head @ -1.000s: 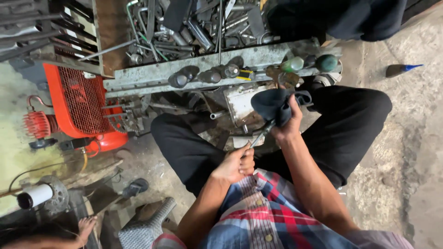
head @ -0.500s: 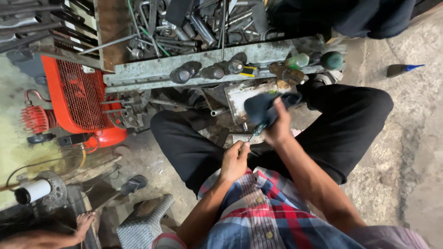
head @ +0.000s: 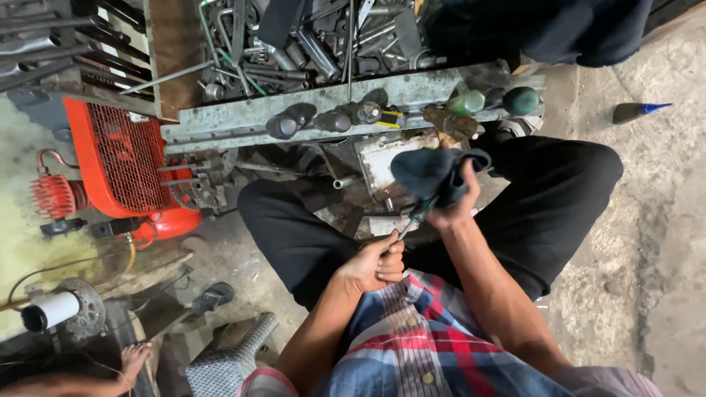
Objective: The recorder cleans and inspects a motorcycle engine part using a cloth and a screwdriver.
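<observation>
Fig.: R hand (head: 450, 206), closed on dark rag (head: 434, 173), has slid up the screwdriver (head: 413, 219) shaft since prev. frames; L hand (head: 373, 265), below, fist round its lower end; wiping ongoing.

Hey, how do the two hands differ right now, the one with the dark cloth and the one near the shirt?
The right hand is raised out over the lap and wrapped in a dark cloth, gripping a screwdriver by its green handle. The left hand sits lower, close to the plaid shirt, bare, fist closed around the screwdriver's metal tip end. Both grip the same tool.
</observation>
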